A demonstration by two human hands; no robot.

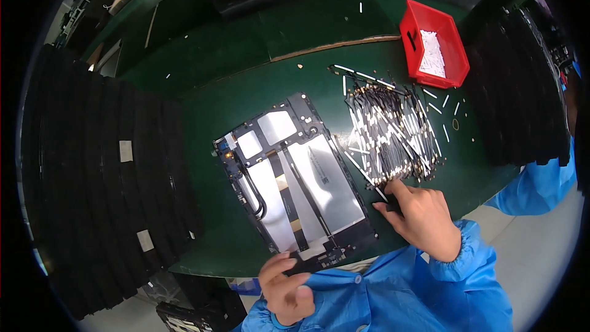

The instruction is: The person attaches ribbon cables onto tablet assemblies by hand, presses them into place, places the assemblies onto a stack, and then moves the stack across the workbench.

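1. While the opened tablet (295, 175) lies back-up on the green surface (203, 67), the left hand (286, 286) grips its near edge, fingers curled around the dark frame.
2. The right hand (421, 212) rests just right of the tablet, fingers closed on a small dark strip (388, 200), probably one cable, though it is hard to make out.
3. A heap of thin black-and-white cables (390, 132) lies beyond that hand, touching its fingertips.
4. Farther back stands a red bin (455, 55) holding white pieces.
5. Dark stacked trays (104, 178) line the left side.
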